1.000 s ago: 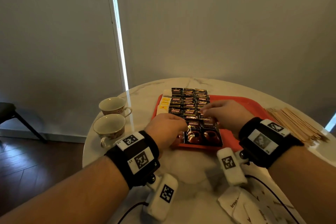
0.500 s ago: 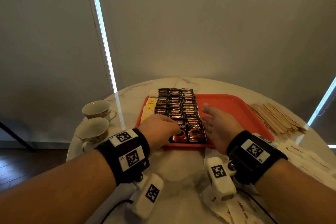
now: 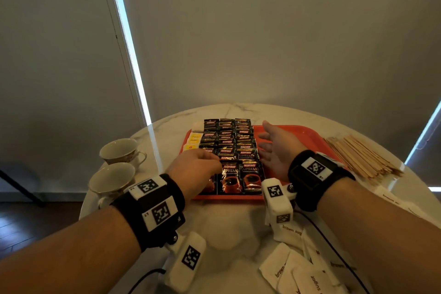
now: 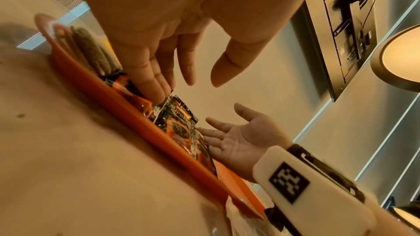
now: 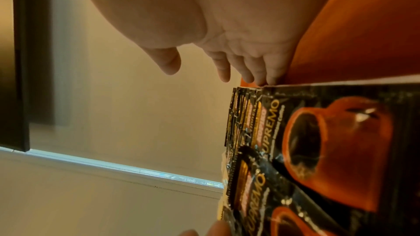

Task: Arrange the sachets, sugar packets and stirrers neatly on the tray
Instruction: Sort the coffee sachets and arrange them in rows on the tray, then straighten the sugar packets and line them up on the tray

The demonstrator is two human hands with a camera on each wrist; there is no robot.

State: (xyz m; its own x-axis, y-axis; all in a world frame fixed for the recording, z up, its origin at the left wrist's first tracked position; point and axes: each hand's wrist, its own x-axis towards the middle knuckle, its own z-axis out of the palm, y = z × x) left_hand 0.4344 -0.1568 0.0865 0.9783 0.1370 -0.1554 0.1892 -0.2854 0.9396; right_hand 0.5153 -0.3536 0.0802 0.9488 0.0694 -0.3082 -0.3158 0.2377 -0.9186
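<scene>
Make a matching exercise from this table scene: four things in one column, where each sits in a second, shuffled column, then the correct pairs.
Things
1. coffee sachets
2. wooden stirrers
3. teacups
4. brown sugar packets

Places
A. on the table, right of the tray
B. on the table, left of the tray
C. in rows on the tray's left half
D. on the near edge of the table, by the right forearm

Pairs: 1-C, 2-A, 3-B, 4-D

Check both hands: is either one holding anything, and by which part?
Nothing is held. The left hand presses straight fingertips on the coffee sachets; the right hand, open, edges against that block on the tray.
</scene>
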